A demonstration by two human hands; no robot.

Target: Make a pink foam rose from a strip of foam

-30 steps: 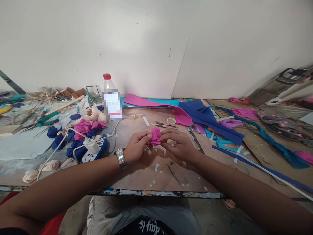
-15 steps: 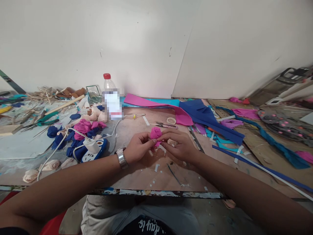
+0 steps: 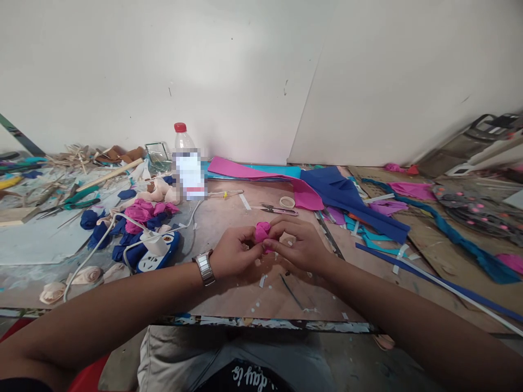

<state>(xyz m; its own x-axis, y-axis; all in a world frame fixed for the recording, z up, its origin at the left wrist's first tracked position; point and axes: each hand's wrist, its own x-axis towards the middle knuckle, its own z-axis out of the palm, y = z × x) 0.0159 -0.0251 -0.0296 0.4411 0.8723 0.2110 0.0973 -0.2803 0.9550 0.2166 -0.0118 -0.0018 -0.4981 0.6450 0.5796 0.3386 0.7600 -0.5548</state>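
Observation:
A small pink crepe-paper flower (image 3: 262,231), rolled like a rosebud, is pinched between both hands above the middle of the table. My left hand (image 3: 237,251), with a metal watch at the wrist, grips it from the left. From the right, my right hand (image 3: 300,245) closes thumb and fingers on its lower part, so the base is largely hidden. Just beyond the hands lie thread snips (image 3: 278,209) and a roll of tape (image 3: 287,202). A long pink paper strip (image 3: 261,173) stretches behind them.
At left, pink and blue paper flowers (image 3: 141,212) surround a blue-and-white power strip (image 3: 157,256) with a looping white cable. A red-capped bottle (image 3: 182,139) stands behind. Pliers (image 3: 81,198) lie far left. Dark blue paper (image 3: 347,196) and a blue strip (image 3: 412,267) spread right.
The pink flower has been lowered slightly and turned in my fingers. My left thumb has shifted, and my right thumb now presses the flower's lower front.

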